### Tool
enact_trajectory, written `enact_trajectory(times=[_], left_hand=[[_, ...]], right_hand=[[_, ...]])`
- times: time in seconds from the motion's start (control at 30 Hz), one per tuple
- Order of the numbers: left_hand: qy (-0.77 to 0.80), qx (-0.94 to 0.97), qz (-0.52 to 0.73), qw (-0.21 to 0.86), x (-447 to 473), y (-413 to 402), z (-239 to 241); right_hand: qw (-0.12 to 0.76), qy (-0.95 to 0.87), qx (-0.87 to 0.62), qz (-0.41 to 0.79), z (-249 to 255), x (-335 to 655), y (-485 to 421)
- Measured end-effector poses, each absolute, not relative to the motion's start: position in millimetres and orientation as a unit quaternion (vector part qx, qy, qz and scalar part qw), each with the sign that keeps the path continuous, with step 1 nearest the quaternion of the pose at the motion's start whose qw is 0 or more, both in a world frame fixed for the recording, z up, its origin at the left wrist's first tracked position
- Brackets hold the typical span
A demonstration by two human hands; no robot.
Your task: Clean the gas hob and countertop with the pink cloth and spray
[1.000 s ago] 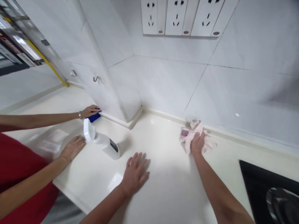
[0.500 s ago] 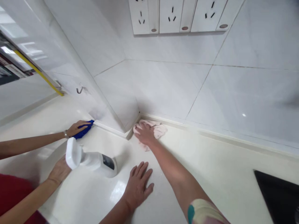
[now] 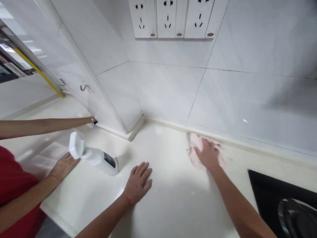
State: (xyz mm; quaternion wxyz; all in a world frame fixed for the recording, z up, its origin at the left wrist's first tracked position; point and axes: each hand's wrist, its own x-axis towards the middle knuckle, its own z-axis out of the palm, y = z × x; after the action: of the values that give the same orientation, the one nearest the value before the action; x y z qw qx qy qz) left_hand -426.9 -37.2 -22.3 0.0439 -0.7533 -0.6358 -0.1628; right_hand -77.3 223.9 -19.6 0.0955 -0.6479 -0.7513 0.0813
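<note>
My right hand (image 3: 209, 154) presses a pale pink cloth (image 3: 194, 150) against the white countertop (image 3: 170, 191), close to the base of the tiled wall. The cloth is bunched under the fingers and slightly blurred by motion. Flat on the counter rests my left hand (image 3: 137, 185), its fingers spread and nothing in it. To its left stands a white spray bottle (image 3: 97, 159) with a dark label, nearer to my left hand than to my right.
A co-worker in red is at the left, one hand (image 3: 61, 168) on the counter behind the bottle. Their other hand is mostly hidden by the wall corner, with a bit of blue cloth (image 3: 95, 122) showing. A black cooktop (image 3: 269, 191) lies right. Sockets (image 3: 170, 23) line the wall.
My right hand has slid the pink cloth rightward along the wall, away from the corner. The co-worker's far hand has gone further behind the wall edge with the blue cloth.
</note>
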Motion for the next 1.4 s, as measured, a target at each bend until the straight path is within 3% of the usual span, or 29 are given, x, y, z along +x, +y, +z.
enact_trajectory(times=[0.13,0.23,0.4,0.67,0.83,1.1,1.27,1.4], left_hand=[[-0.637,-0.752,-0.163,0.043,-425,-38,-25],[-0.638,-0.751,-0.167,0.044,-423,-39,-27],[-0.641,-0.746,-0.176,0.033,-422,-41,-30],[-0.646,-0.745,-0.165,0.003,-423,-44,-31],[-0.653,-0.742,-0.149,-0.008,-422,-43,-27],[-0.652,-0.736,-0.181,-0.022,-416,-43,-13],[-0.667,-0.719,-0.191,-0.028,-417,-43,-12],[-0.668,-0.716,-0.2,-0.029,-417,-43,-11]], right_hand=[[0.125,-0.638,-0.759,0.036,-46,41,219],[0.112,-0.601,-0.791,0.022,-53,43,227],[0.081,-0.676,-0.732,0.031,-38,-112,236],[0.094,-0.871,-0.465,0.123,-2,-358,251],[0.052,-0.909,-0.374,0.175,6,-405,262],[0.041,-0.96,-0.177,0.214,0,-399,156],[0.088,-0.929,-0.298,0.201,9,-375,202],[0.111,-0.873,-0.447,0.163,-3,-284,228]])
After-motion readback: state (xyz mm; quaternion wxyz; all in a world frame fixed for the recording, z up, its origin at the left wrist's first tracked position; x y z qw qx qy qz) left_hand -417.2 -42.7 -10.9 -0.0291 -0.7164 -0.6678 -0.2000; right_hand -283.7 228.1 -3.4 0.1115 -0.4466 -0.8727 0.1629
